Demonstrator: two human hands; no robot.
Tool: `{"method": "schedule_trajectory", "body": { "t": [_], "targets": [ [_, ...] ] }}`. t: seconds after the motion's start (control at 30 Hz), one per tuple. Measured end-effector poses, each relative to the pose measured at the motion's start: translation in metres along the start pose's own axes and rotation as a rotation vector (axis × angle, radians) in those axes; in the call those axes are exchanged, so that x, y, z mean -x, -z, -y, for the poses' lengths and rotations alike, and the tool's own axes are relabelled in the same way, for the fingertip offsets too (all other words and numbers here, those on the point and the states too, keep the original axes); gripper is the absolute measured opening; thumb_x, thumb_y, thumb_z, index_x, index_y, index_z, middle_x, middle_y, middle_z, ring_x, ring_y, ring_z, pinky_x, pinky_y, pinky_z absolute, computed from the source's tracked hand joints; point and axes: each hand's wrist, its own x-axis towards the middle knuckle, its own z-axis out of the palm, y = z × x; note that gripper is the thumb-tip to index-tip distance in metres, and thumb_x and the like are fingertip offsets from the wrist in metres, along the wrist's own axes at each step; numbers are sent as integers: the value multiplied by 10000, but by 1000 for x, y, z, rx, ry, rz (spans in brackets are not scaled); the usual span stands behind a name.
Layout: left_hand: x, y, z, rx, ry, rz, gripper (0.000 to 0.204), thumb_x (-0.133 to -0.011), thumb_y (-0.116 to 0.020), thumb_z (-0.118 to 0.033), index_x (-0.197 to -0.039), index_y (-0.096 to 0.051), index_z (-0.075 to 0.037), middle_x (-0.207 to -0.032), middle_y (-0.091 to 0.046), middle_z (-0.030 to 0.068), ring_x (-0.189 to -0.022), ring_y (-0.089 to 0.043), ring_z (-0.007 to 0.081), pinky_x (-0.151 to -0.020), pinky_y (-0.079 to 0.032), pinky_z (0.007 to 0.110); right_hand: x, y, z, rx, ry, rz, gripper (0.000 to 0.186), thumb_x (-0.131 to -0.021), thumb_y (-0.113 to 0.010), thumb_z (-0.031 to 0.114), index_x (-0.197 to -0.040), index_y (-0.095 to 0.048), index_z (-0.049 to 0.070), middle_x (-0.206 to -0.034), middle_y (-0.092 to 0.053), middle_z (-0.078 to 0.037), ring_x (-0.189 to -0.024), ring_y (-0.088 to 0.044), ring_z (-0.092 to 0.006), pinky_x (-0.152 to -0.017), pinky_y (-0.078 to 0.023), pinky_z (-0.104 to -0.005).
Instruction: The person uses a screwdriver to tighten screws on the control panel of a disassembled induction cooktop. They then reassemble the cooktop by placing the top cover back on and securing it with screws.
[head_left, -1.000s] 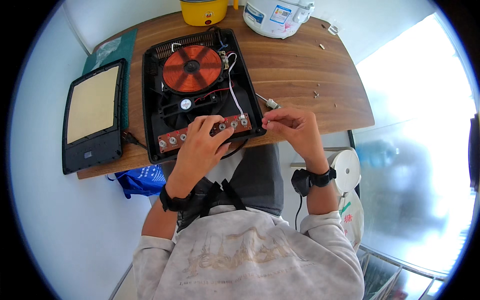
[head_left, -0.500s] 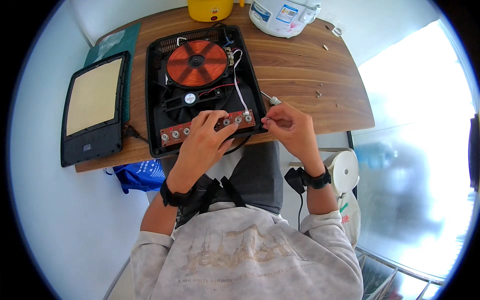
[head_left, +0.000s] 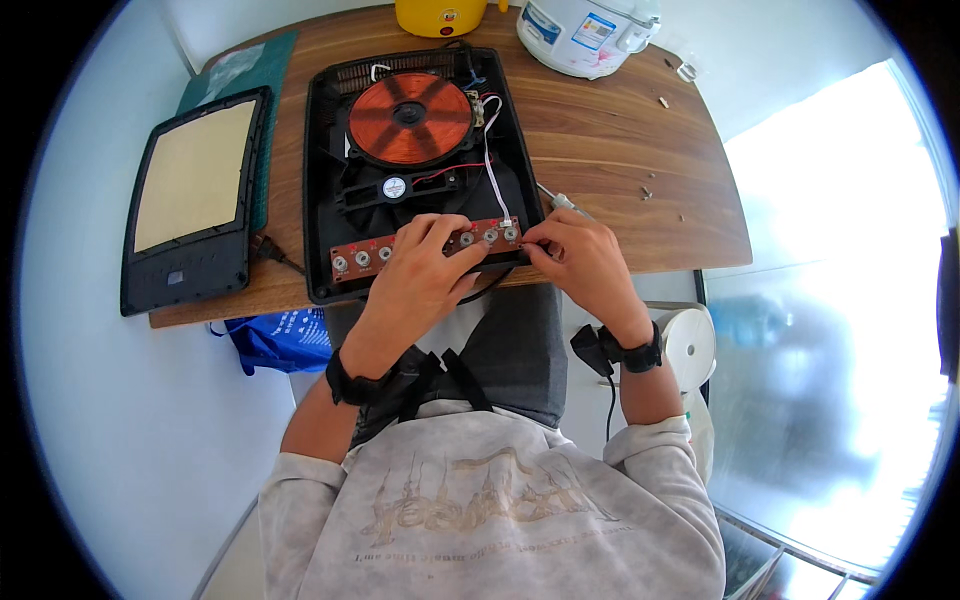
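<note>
An opened induction cooker base (head_left: 322, 190), a black tray with a round copper coil (head_left: 410, 117), lies on the table. Along its near edge runs a reddish-brown button circuit board (head_left: 343, 250), with a white ribbon cable (head_left: 493, 175) plugged in near its right end. My left hand (head_left: 418, 268) rests on the middle of this board, fingers apart and pressing down, hiding some buttons. At the board's right end my right hand (head_left: 577, 255) pinches a tiny screw-like piece, mostly hidden by the fingertips.
The cooker's black-framed top cover (head_left: 195, 185) leans over a green mat (head_left: 262, 75) at the left. A yellow appliance (head_left: 440, 15) and a white rice cooker (head_left: 580, 40) stand at the back. Small screws (head_left: 647, 192) lie on the table's right. A power plug (head_left: 268, 247) sits between cover and base.
My right fingertips have come down against the board's right end, from just beside it. The left hand keeps its place on the board. The whole view has shifted slightly.
</note>
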Motion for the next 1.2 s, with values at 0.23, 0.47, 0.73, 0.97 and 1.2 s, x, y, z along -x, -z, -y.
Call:
{"method": "schedule_trajectory", "body": {
  "t": [0.23, 0.47, 0.73, 0.97, 1.2],
  "targets": [
    [2, -1, 1, -3, -4, 0, 373, -801, -797, -91, -1165, -717, -108, -1298, -572, 90, -1230, -524, 321, -1030, -462, 443, -4, -2, 0, 115, 56, 57, 142, -915, -676, 170, -944, -751, 52, -907, -656, -107, -839, -675, -326, -752, -542, -438],
    [2, -3, 2, -27, -17, -5, 364, -808, -792, -94, -1164, -715, -109, -1296, -566, 89, -1229, -521, 314, -1039, -453, 441, -7, 1, 12, 331, 226, 91, 91, -900, -670, 103, -955, -720, 51, -911, -622, -115, -844, -674, -318, -748, -553, -420],
    [2, -3, 3, -19, -17, -14, 354, -808, -790, -95, -1154, -717, -106, -1295, -567, 88, -1230, -522, 311, -1038, -459, 435, -6, -2, 13, 186, 115, 83, 113, -910, -675, 116, -951, -759, 54, -892, -651, -109, -873, -675, -327, -759, -538, -428],
    [2, -2, 1, -20, -9, -9, 352, -812, -791, -98, -1156, -719, -105, -1290, -568, 87, -1230, -524, 307, -1030, -470, 423, 1, -9, 7, 59, 81, -26, 139, -912, -676, 104, -1006, -766, 57, -946, -679, -122, -868, -675, -347, -778, -537, -443],
    [2, 0, 1, -14, -11, -10, 348, -812, -786, -88, -1154, -720, -103, -1294, -568, 92, -1231, -524, 311, -1029, -469, 425, 4, -13, 6, -89, 40, -58, 120, -894, -675, 70, -1006, -691, 29, -908, -689, -148, -830, -686, -364, -737, -541, -435]
  ]
}}
